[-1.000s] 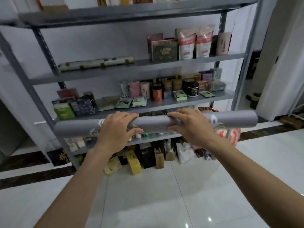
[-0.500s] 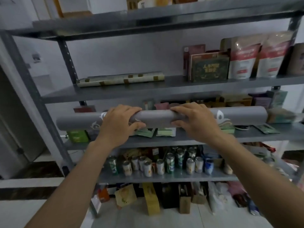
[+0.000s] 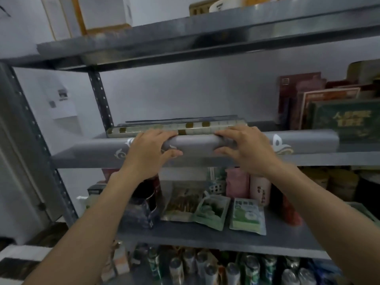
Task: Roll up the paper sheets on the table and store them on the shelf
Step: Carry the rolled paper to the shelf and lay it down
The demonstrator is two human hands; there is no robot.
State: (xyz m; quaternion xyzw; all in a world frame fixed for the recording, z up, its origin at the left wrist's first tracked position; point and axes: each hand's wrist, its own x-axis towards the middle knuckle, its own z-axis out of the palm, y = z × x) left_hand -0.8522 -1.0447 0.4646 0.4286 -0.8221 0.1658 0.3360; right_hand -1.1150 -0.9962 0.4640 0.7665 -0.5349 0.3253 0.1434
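Grey roll (image 3: 197,144) now up at mid-frame shelf (image 3: 329,159); my left hand (image 3: 148,153), right hand (image 3: 246,151) grip it; patterned roll (image 3: 205,128) stored; release pending.

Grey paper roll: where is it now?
Head view, centre: the grey paper roll is at the front edge of the shelf, gripped by left hand and right hand; the patterned roll lies behind.

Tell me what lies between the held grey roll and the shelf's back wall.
In the head view, a pale roll with brown squares lies lengthwise on the shelf, right behind the grey roll.
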